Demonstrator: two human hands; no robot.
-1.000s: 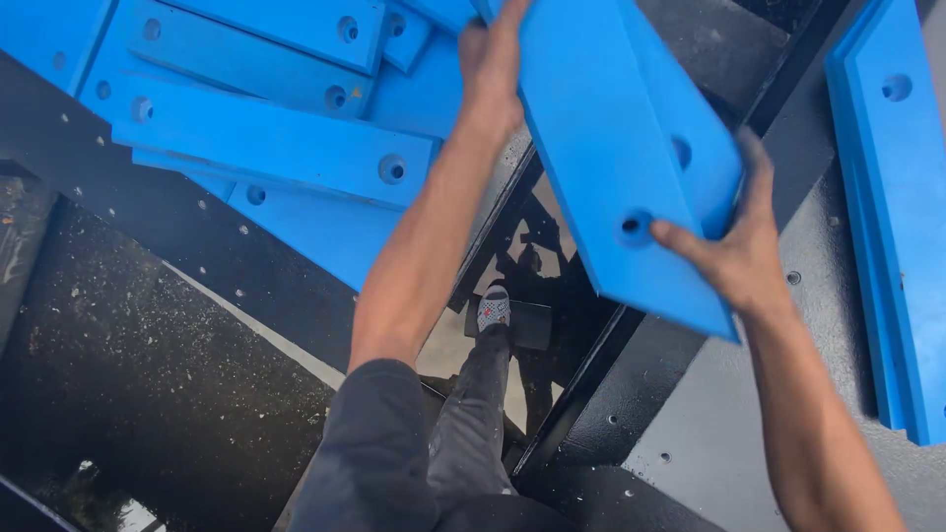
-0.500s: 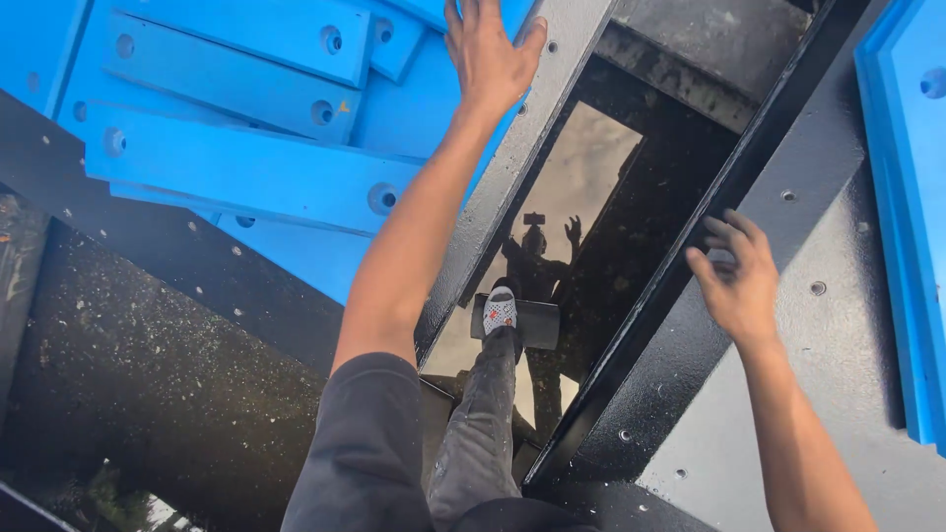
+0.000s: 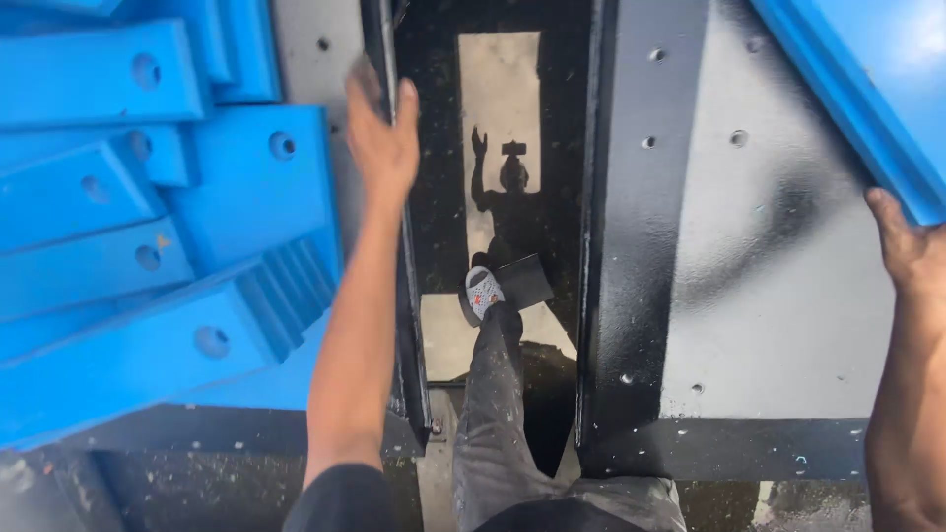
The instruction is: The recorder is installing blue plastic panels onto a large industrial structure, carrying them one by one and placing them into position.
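Two big black metal beams lie side by side with a dark gap between them. The right black beam (image 3: 759, 296) is the widest thing here, flat on top, with small holes in it. The left black beam (image 3: 394, 325) shows mostly as a thin edge beside the gap.

On the left lies a pile of blue plates (image 3: 148, 236). About seven can be counted, stacked across each other, but some are partly hidden, so the count is not sure. Most show a round hole. One more blue plate (image 3: 867, 89) sits in the top right corner, slanting over the right beam.

One leg in grey trousers (image 3: 493, 394) goes down into the gap. One foot in a patterned sandal (image 3: 482, 292) stands on a small dark block at the bottom. A shadow of the person shows on the pale floor down there.

The right hand (image 3: 912, 251) is at the lower edge of the corner blue plate. Its fingers curl up to touch that edge, but how tightly they grip cannot be told.

The left hand (image 3: 382, 138) is up over the left beam's edge. Its fingers are straight, close together, holding nothing. It is blurry.
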